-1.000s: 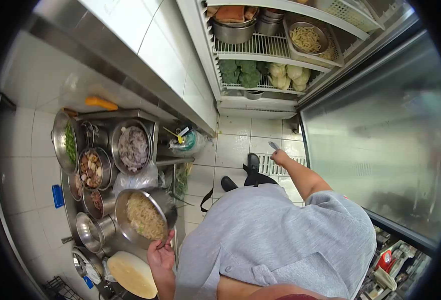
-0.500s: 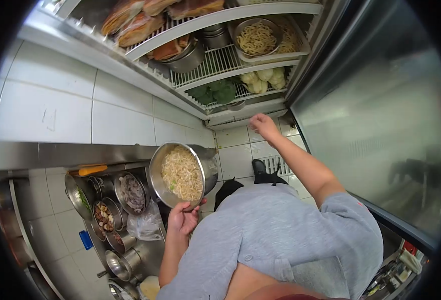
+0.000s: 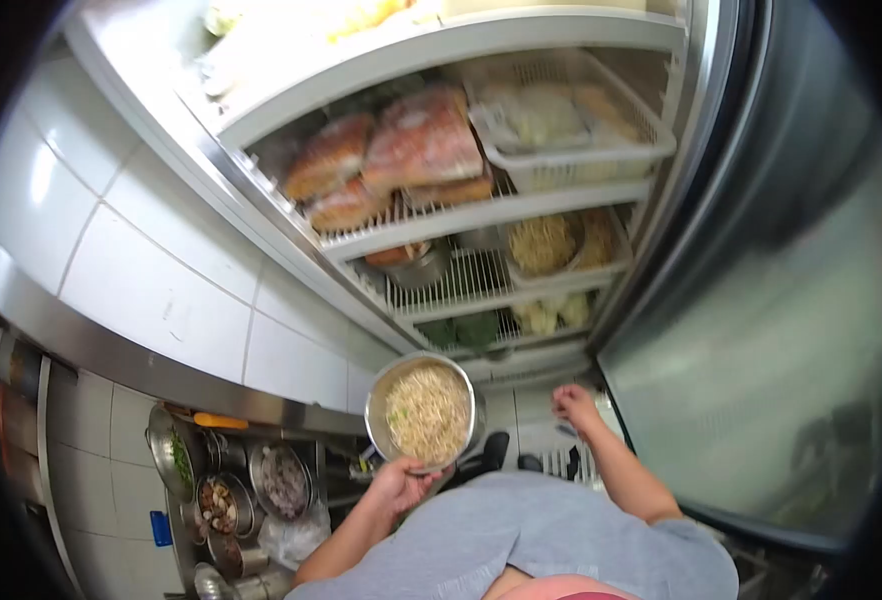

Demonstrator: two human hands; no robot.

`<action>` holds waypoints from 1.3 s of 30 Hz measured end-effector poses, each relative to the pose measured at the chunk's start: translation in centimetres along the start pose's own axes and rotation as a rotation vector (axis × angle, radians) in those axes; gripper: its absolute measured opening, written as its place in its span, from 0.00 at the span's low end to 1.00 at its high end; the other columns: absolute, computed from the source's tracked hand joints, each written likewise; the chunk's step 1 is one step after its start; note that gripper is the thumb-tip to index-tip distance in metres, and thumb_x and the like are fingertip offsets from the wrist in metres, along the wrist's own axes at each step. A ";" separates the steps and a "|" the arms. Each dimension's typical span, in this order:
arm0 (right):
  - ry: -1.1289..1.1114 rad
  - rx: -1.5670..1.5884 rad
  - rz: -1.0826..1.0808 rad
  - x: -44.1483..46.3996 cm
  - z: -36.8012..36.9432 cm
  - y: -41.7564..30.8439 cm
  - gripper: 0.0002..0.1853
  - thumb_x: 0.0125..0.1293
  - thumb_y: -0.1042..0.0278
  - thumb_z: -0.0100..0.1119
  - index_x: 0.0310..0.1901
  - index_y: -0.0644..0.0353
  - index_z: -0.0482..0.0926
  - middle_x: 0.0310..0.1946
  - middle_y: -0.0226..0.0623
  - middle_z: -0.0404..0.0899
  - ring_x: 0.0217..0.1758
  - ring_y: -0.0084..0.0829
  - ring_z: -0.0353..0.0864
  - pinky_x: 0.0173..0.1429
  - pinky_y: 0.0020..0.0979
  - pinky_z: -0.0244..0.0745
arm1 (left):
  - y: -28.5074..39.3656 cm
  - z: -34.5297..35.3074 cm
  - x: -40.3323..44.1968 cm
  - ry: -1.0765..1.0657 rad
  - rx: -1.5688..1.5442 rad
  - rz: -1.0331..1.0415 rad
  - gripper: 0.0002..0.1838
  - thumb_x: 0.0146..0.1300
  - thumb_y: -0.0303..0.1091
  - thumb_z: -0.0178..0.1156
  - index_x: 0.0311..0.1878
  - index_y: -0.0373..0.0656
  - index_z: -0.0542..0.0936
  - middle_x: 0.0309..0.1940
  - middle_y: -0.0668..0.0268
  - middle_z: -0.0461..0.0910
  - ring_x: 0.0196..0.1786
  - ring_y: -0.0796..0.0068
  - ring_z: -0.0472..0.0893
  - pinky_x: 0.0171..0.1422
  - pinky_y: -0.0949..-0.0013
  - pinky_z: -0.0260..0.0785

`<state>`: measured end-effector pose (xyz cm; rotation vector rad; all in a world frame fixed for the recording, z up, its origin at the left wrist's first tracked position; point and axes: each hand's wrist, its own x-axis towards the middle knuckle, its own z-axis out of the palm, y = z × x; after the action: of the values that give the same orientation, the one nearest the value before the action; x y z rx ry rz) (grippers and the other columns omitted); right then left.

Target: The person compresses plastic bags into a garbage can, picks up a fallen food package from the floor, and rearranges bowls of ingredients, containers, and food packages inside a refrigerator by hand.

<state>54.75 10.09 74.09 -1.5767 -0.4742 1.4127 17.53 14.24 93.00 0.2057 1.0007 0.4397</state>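
Note:
My left hand is closed on the lower rim of a round stainless steel pot. The pot holds pale, stringy pieces that look like bean sprouts, with a little green among them. My right hand hangs in the air to the right of the pot, over the floor in front of the fridge. Its fingers are curled in loosely, and nothing shows in them.
An open fridge stands ahead, holding slabs of meat, a white basket, a bowl of noodles and vegetables. Its glass door swings out on the right. Several metal pots of food, including chopped meat, stand lower left.
My view has tilted up, so more of the upper fridge shelves shows. The pot in my left hand is nearer the fridge and more level. My right hand stays apart from it.

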 end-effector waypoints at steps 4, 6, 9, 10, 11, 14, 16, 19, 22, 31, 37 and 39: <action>0.046 0.030 -0.034 -0.5 0.9 -3.4 0.06 0.66 0.67 0.57 0.42 0.55 0.76 0.36 0.28 0.79 0.35 0.24 0.79 0.35 0.26 0.73 | 1.4 0.5 0.6 0.030 -0.014 -0.012 0.27 0.62 0.26 0.44 0.65 0.25 0.60 0.49 0.39 0.77 0.34 0.68 0.83 0.36 0.75 0.80; -0.028 -0.047 -0.129 1.5 1.0 -3.8 0.05 0.67 0.66 0.57 0.41 0.55 0.76 0.36 0.28 0.79 0.35 0.24 0.79 0.36 0.25 0.73 | 2.2 1.1 1.3 0.040 0.033 0.042 0.27 0.62 0.26 0.44 0.65 0.25 0.60 0.49 0.39 0.77 0.34 0.69 0.83 0.36 0.76 0.80; -0.086 -0.046 -0.180 1.3 2.0 -4.7 0.05 0.66 0.66 0.57 0.39 0.56 0.76 0.30 0.27 0.77 0.31 0.22 0.76 0.34 0.23 0.70 | 2.6 0.4 0.8 0.033 0.007 -0.007 0.28 0.61 0.26 0.45 0.65 0.26 0.60 0.48 0.43 0.78 0.36 0.69 0.83 0.37 0.76 0.79; -0.044 -0.007 -0.138 0.1 3.4 -6.5 0.05 0.66 0.66 0.56 0.39 0.56 0.76 0.29 0.27 0.77 0.30 0.22 0.75 0.34 0.24 0.70 | 2.9 -0.2 0.9 0.033 -0.035 -0.056 0.28 0.61 0.26 0.45 0.65 0.27 0.60 0.48 0.43 0.78 0.37 0.68 0.83 0.37 0.75 0.79; -0.002 0.025 -0.115 -0.7 4.3 -7.6 0.05 0.66 0.66 0.56 0.39 0.57 0.76 0.27 0.27 0.76 0.30 0.21 0.75 0.34 0.24 0.70 | 3.0 -0.6 1.0 0.020 -0.074 -0.088 0.28 0.61 0.26 0.45 0.66 0.27 0.60 0.48 0.44 0.78 0.37 0.68 0.83 0.38 0.75 0.79; -0.038 -0.121 -0.172 0.1 4.5 -5.5 0.04 0.64 0.68 0.60 0.36 0.57 0.78 0.34 0.28 0.78 0.35 0.21 0.76 0.40 0.26 0.71 | 2.4 -1.1 0.5 0.063 0.002 0.011 0.25 0.62 0.26 0.46 0.63 0.26 0.63 0.45 0.45 0.79 0.38 0.67 0.83 0.39 0.73 0.79; -0.047 -0.205 -0.206 1.4 5.6 -9.2 0.04 0.63 0.69 0.62 0.35 0.58 0.78 0.37 0.28 0.79 0.39 0.21 0.77 0.41 0.26 0.71 | 2.7 -2.1 0.9 0.105 0.050 0.067 0.24 0.63 0.27 0.46 0.61 0.25 0.65 0.43 0.46 0.80 0.37 0.67 0.83 0.39 0.73 0.79; 0.035 -0.343 -1.057 -6.1 8.6 -24.1 0.06 0.60 0.71 0.64 0.37 0.61 0.79 0.41 0.36 0.80 0.40 0.24 0.77 0.41 0.26 0.73 | 3.3 -3.5 1.6 0.101 0.046 0.048 0.22 0.63 0.27 0.47 0.60 0.26 0.66 0.44 0.47 0.80 0.40 0.66 0.82 0.45 0.68 0.78; 0.126 -0.360 -1.703 -14.1 12.0 -40.2 0.10 0.55 0.83 0.62 0.39 0.62 0.78 0.42 0.39 0.80 0.41 0.30 0.79 0.39 0.28 0.76 | 3.3 -5.0 2.1 0.106 0.019 0.011 0.21 0.64 0.28 0.48 0.59 0.27 0.67 0.45 0.48 0.79 0.43 0.65 0.81 0.52 0.63 0.78; 0.425 -1.517 -1.121 -10.1 23.8 -72.4 0.37 0.49 0.40 0.72 0.51 0.65 0.79 0.53 0.49 0.79 0.59 0.42 0.77 0.61 0.40 0.71 | 3.2 -7.2 5.1 0.053 -0.051 0.136 0.25 0.63 0.26 0.43 0.63 0.27 0.61 0.47 0.41 0.77 0.44 0.60 0.80 0.49 0.66 0.74; 0.262 -1.529 -0.873 -9.8 26.4 -73.9 0.53 0.34 0.32 0.77 0.56 0.70 0.76 0.60 0.55 0.72 0.65 0.43 0.70 0.65 0.40 0.67 | 4.3 -5.4 3.8 0.108 0.178 0.366 0.27 0.60 0.23 0.44 0.64 0.24 0.57 0.49 0.39 0.75 0.48 0.52 0.81 0.53 0.58 0.77; 0.318 -1.544 -0.769 -9.4 27.3 -74.8 0.48 0.35 0.41 0.79 0.54 0.72 0.77 0.57 0.51 0.75 0.57 0.40 0.76 0.56 0.37 0.74 | 4.0 -6.0 3.5 0.085 0.293 0.453 0.27 0.60 0.22 0.44 0.64 0.22 0.57 0.49 0.39 0.75 0.48 0.50 0.81 0.54 0.57 0.78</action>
<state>48.80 49.64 143.62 -2.2135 -1.9826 -0.0297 13.05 19.18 88.62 0.6905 1.1010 0.7166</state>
